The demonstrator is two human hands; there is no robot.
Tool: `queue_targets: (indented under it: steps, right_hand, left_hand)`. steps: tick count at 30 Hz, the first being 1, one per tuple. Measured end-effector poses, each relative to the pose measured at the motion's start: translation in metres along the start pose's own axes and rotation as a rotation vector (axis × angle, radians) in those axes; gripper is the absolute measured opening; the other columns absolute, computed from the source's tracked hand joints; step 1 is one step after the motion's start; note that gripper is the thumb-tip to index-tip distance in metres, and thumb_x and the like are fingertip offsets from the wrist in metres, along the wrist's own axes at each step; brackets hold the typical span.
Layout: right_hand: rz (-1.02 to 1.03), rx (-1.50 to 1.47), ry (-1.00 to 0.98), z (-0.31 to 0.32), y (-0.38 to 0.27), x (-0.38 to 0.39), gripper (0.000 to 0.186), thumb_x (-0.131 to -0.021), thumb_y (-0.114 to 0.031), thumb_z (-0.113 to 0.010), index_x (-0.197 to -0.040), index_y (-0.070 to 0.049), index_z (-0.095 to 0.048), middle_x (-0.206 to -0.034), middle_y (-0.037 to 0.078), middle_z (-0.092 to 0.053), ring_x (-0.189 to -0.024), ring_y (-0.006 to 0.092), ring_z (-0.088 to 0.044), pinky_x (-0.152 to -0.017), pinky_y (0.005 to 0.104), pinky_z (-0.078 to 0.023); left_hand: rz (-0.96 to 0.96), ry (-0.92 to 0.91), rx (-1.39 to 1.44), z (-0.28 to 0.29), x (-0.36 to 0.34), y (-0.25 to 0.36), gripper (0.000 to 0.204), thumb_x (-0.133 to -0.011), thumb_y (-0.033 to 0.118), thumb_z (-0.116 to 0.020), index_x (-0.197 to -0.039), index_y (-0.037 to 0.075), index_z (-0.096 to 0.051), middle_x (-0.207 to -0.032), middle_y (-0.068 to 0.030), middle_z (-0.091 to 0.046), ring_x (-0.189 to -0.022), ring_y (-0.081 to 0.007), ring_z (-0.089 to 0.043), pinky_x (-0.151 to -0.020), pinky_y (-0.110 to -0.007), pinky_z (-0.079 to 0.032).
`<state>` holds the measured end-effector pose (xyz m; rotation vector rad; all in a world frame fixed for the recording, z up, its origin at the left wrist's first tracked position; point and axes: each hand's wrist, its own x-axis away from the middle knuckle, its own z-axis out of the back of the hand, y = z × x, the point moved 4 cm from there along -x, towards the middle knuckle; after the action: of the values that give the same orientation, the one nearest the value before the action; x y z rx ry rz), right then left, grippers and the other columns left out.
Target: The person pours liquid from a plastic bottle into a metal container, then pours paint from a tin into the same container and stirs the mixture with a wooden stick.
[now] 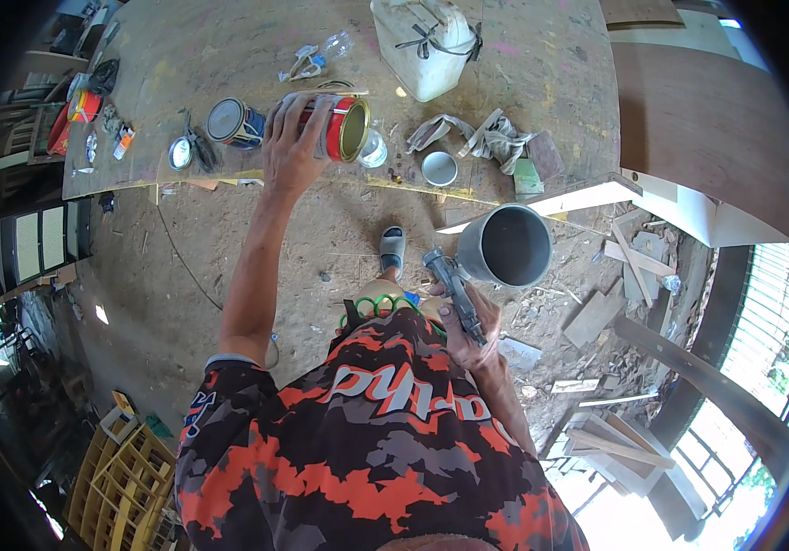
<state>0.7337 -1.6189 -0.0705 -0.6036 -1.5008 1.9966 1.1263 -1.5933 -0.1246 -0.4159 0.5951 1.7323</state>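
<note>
My left hand (292, 142) grips a red paint can (334, 129) from above at the table's near edge. The can is tipped on its side, its open gold-rimmed mouth turned to the right. Low on the right, my right hand (471, 321) is closed around a metal spray gun (455, 292). A wide grey cup (505, 246) with its top open sits against the gun's front; how they join is hidden. A clear plastic cup (372, 150) stands beside the red can's mouth, and a blue can (236, 124) is left of my left hand.
On the worktable (523, 83) are a white jerrycan (427, 46), a small white cup (439, 169), a crumpled rag (495, 140) and a small open tin (180, 153). Wood scraps (597, 312) litter the floor at right. A yellow wooden frame (123, 473) lies lower left.
</note>
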Motion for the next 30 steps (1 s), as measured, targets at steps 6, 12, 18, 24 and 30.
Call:
queue_targets:
  steps: [6,12,18,24,30]
  right_hand:
    - [-0.037,-0.014,0.006,0.001,0.003,0.002,0.028,-0.100,-0.008,-0.075,-0.124,0.007,-0.072,-0.112,0.022,-0.079,-0.100,0.0417,-0.078,-0.092,0.0447,-0.060]
    - [0.009,-0.003,0.010,0.000,0.009,0.004,0.030,-0.100,-0.009,-0.076,-0.124,0.008,-0.071,-0.111,0.023,-0.079,-0.099,0.0416,-0.078,-0.092,0.0443,-0.060]
    - [0.012,-0.002,0.005,0.000,0.011,0.004,0.031,-0.101,-0.010,-0.076,-0.125,0.008,-0.071,-0.111,0.023,-0.078,-0.098,0.0417,-0.077,-0.092,0.0449,-0.059]
    - [0.002,-0.004,-0.009,0.000,0.012,0.005,0.035,-0.100,-0.010,-0.076,-0.128,0.010,-0.070,-0.112,0.025,-0.078,-0.101,0.0433,-0.076,-0.093,0.0456,-0.059]
    - [-0.012,0.029,-0.006,0.001,0.016,0.007,0.038,-0.099,-0.012,-0.077,-0.129,0.011,-0.069,-0.113,0.027,-0.077,-0.102,0.0449,-0.076,-0.092,0.0465,-0.060]
  left_hand:
    - [-0.005,-0.015,-0.027,-0.001,0.000,-0.001,0.101,-0.062,0.015,-0.102,-0.155,0.022,-0.064,-0.151,-0.0092,-0.061,-0.143,-0.0354,-0.058,-0.123,-0.054,-0.046]
    - [-0.008,-0.010,-0.027,-0.001,0.001,-0.003,0.098,-0.065,0.014,-0.100,-0.155,0.023,-0.064,-0.152,-0.0095,-0.060,-0.144,-0.0353,-0.058,-0.123,-0.054,-0.046]
    - [-0.021,-0.003,-0.026,0.003,-0.002,-0.001,0.099,-0.064,0.012,-0.100,-0.155,0.024,-0.063,-0.152,-0.0097,-0.060,-0.144,-0.0349,-0.058,-0.123,-0.054,-0.046]
    - [-0.016,-0.019,-0.028,0.005,-0.003,0.001,0.101,-0.063,0.012,-0.101,-0.156,0.024,-0.063,-0.152,-0.0091,-0.060,-0.144,-0.0345,-0.058,-0.124,-0.054,-0.046]
    - [-0.031,-0.015,-0.040,0.006,-0.005,0.001,0.100,-0.064,0.010,-0.099,-0.156,0.025,-0.063,-0.152,-0.0086,-0.061,-0.144,-0.0340,-0.058,-0.124,-0.054,-0.046]
